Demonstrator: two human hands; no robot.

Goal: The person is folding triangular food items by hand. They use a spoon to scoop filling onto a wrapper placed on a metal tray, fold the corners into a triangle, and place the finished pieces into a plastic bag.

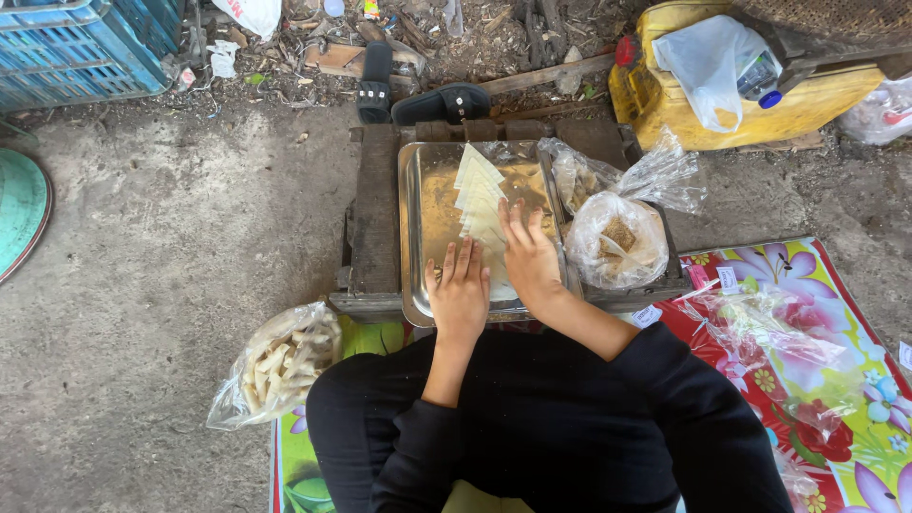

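Flatly, both open hands, left hand (459, 293) and right hand (529, 258), press pale wrappers (478, 195) in the tray (427, 190).

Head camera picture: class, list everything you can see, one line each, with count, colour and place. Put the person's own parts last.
metal tray: one, silver, on the dark wooden stand, centre
pastry sheets: a fanned row, pale cream, in the tray
wooden stand: one, dark brown, on the concrete ground
bag of filling: one, clear with brown contents, right of the tray
bag of rolled pieces: one, clear with pale rolls, lower left
floral mat: one, red with flowers, right
plastic crate: one, blue, top left
yellow container: one, top right
sandals: two, black, behind the stand
left hand: flat on the tray
right hand: fingers on the sheets
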